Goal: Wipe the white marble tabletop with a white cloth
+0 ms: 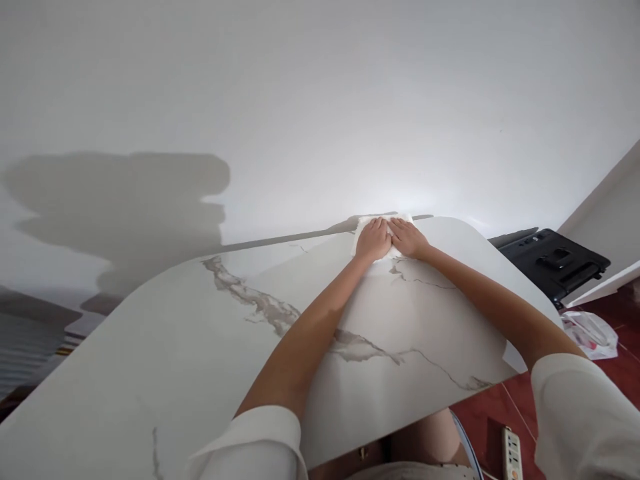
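Observation:
A white cloth or paper towel (369, 222) lies at the far edge of the white marble table (210, 347), close to the wall. My left hand (373, 240) lies flat on it, fingers stretched forward. My right hand (409, 237) rests beside it, also flat, its fingers pointing left and touching the left hand on the cloth. Both arms reach straight out across the tabletop. Most of the cloth is hidden under the hands.
A white wall (320, 100) rises right behind the table. A black case (553, 260) stands at the right on the red floor (500, 407), with a plastic bag (590, 332) near it and a white power strip (511, 453) below.

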`<state>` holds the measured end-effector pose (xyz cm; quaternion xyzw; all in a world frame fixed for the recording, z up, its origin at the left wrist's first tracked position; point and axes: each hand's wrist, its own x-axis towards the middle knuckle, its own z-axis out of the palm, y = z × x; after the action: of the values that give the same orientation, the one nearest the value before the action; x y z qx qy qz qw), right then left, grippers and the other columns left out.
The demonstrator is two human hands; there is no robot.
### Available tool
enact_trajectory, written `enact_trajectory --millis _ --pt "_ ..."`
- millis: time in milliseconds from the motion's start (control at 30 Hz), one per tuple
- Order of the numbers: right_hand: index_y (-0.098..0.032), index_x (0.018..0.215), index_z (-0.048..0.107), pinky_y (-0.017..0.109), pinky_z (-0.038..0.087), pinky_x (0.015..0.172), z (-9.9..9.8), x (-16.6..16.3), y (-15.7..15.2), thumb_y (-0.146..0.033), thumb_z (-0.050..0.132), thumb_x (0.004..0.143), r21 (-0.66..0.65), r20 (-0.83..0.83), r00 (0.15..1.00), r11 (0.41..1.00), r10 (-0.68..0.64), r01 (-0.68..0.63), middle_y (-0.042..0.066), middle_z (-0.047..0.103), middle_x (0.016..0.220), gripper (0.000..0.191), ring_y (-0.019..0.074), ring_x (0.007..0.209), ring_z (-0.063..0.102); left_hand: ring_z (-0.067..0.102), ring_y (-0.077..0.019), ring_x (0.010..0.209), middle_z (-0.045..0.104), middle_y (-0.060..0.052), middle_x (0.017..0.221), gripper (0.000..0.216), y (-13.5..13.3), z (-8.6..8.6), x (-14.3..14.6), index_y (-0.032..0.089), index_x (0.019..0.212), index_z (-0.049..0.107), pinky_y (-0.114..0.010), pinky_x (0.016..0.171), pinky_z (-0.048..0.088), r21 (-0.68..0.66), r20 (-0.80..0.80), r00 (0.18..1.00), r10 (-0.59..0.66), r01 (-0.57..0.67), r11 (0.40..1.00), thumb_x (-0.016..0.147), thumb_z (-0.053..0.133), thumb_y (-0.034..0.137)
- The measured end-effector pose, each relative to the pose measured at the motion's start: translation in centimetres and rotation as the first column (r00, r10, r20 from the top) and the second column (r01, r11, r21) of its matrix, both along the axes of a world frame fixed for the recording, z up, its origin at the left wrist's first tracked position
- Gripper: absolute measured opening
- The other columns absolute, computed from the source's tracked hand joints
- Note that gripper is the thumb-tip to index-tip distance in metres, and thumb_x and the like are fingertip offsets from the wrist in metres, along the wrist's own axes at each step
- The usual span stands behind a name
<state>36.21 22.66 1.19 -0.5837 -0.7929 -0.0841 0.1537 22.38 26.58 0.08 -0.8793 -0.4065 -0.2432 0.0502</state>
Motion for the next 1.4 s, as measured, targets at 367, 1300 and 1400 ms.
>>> enact_trajectory --millis 367,1300,1400 --pt "-0.004 0.144 0.037 0.046 0.025 0.113 0.5 -1.8 -11.1 -0.023 0.028 0.094 -0.070 0.038 0.990 0.987 -0.139 0.142 0.016 0.033 0.150 0.055 0.0281 0.139 0.029 0.035 -0.0241 0.137 0.043 -0.018 0.144 0.048 -9.6 -0.1 -1.2 0.004 0.135 0.042 -0.040 0.114 0.028 -0.041 0.021 0.995 -0.099 0.100 0.994 0.091 0.030 0.019" --pt "-0.015 0.146 0.037 0.049 0.030 0.113 -0.6 7.3 -21.1 -0.036 0.035 0.095 -0.059 0.009 0.999 0.998 0.035 -0.035 0.011 0.036 0.149 0.055 0.0270 0.138 0.031 0.023 -0.0255 0.143 0.029 -0.013 0.154 0.059 -22.6 2.0 4.6 0.004 0.143 0.035 -0.040 0.118 0.019 -0.363 0.099 0.994 -0.047 0.080 0.928 0.087 0.032 0.023" --pt "-0.013 0.145 0.040 0.049 0.030 0.112 -0.5 8.7 -17.6 -0.033 0.035 0.095 -0.049 0.009 1.000 0.998 0.030 -0.030 0.012 0.038 0.148 0.054 0.0268 0.138 0.033 0.023 -0.0259 0.143 0.030 -0.015 0.153 0.058 -19.6 2.1 6.1 0.004 0.143 0.035 -0.041 0.118 0.019 -0.355 0.114 0.993 -0.032 0.071 0.932 0.088 0.033 0.024"
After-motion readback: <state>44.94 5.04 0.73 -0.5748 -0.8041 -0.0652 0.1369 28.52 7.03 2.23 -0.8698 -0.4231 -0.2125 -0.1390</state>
